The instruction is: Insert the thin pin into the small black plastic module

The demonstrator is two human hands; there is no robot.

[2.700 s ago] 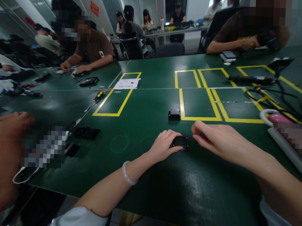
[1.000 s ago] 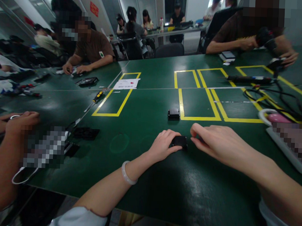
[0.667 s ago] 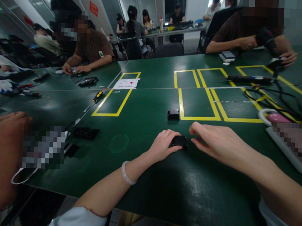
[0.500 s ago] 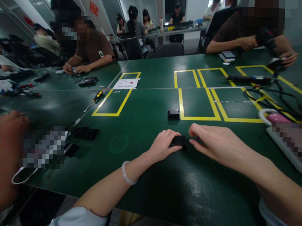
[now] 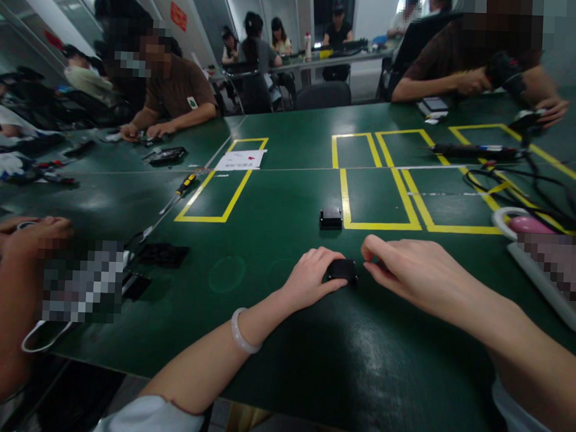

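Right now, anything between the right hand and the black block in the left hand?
Nothing visible: only a narrow gap separates the right hand from the right end of the black block. The left hand grips the opposite end, so it isn't in between.

Block (image 5: pixel 343 270) on table (image 5: pixel 279 196), between left hand (image 5: pixel 309 279) and right hand (image 5: pixel 403 265); second block (image 5: pixel 331 218) behind; screwdriver (image 5: pixel 187 185) farther left.

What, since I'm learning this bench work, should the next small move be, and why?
I'd probably ease the right hand slightly left to the black block: the left hand holds that block on the green table, while the right hand's fingers are curled just beside it, a narrow gap between. Whether they hold anything small is hidden.
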